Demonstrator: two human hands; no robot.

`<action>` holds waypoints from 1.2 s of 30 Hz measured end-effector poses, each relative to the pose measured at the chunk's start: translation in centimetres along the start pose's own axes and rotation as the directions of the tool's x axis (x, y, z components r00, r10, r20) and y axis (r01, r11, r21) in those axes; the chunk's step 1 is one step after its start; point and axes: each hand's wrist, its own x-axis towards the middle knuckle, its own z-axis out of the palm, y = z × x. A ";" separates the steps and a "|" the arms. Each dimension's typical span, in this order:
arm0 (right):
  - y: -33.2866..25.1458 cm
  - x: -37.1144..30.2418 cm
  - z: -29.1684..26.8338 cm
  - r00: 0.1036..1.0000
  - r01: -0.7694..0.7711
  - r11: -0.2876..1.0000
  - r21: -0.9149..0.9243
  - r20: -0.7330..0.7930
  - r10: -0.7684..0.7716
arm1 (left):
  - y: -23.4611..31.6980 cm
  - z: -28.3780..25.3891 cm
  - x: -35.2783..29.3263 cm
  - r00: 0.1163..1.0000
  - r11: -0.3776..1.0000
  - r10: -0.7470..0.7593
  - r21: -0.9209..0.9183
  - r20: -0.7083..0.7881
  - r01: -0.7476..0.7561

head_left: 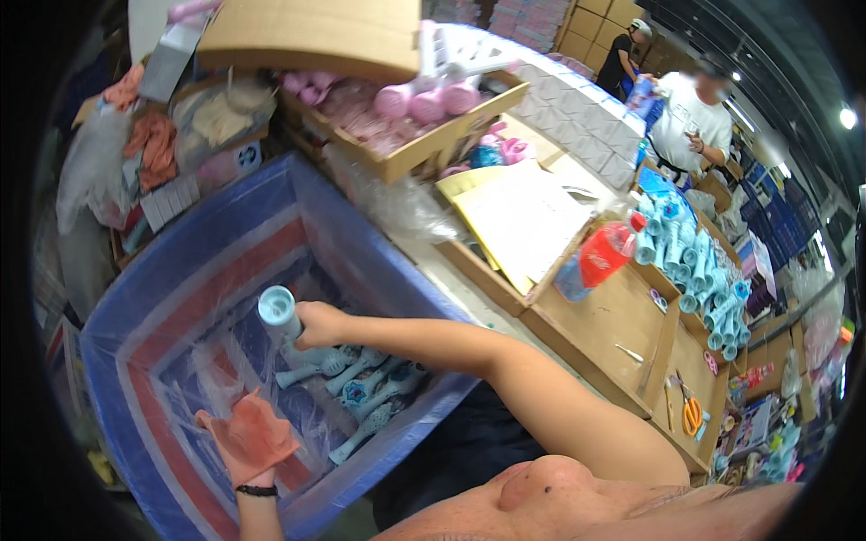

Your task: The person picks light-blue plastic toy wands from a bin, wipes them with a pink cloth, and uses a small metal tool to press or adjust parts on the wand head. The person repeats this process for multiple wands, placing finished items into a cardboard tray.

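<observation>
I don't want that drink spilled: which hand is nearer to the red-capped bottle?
The right. The right hand, gripping a light-blue tube over the bin, has the bottle off to its right; the left hand is farther left, over the same bin.

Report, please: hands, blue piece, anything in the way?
Right hand holds light-blue piece over bin. Left hand: orange glove or cloth. Similar pieces lie below, loose clear plastic beside them.
</observation>
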 end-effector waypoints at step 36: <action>-3.8 -42.6 2.3 0.987 -0.154 0.589 0.793 0.092 0.133 | -24.9 15.3 3.9 0.782 0.368 0.280 0.690 0.557 -0.624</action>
